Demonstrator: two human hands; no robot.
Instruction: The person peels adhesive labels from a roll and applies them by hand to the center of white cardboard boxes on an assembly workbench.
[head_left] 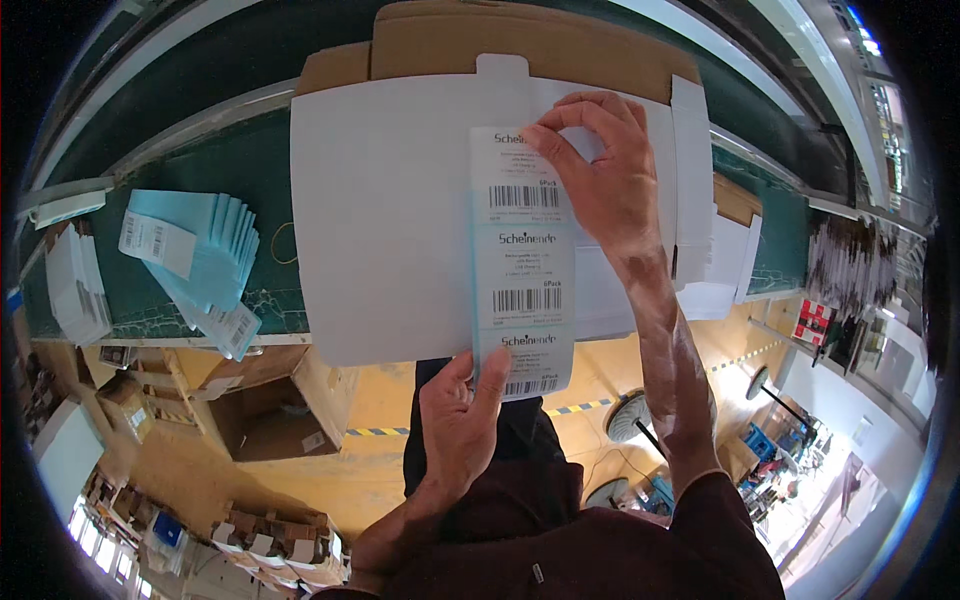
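Left hand (458,420) is pinched on the lower end of a strip of barcode labels (522,265), which is laid over a flat white carton (385,210). Its top corner is gripped by the right hand (600,180).

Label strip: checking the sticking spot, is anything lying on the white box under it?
Nothing visible. The label strip lies straight on the flat white box, with the right hand at its top and the left hand pinching its bottom end.
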